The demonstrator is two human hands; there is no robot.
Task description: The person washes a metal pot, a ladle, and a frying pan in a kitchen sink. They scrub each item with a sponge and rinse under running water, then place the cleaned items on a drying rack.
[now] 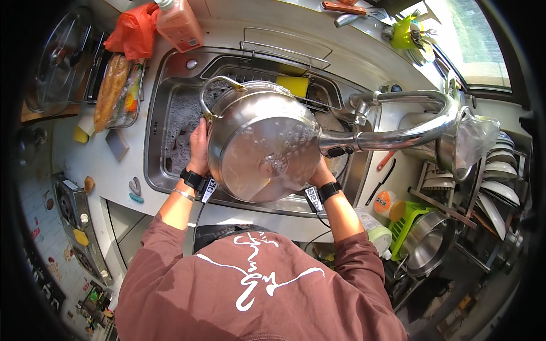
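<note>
A large stainless steel pot (239, 157) is tilted over the sink (152, 140), its flat underside facing up towards me. My left hand (198, 147) grips its left side, just below a looped metal handle (205, 98). On the right side my right hand (320, 172) holds the pot, partly hidden behind its wall. The chrome faucet (409, 133) reaches in from the right, its spray head (337, 143) at the pot's right edge. Water bubbles and spreads over the wet pot base. Soapy water (181, 123) with dark bits lies in the left basin.
A yellow sponge (293, 86) sits behind the pot, near a wire rack (286, 47). An orange liquid bottle (179, 25) and a bread loaf (111, 87) stand back left. To the right are a black-handled knife (381, 182), a dish rack (463, 200) and metal bowls (426, 247).
</note>
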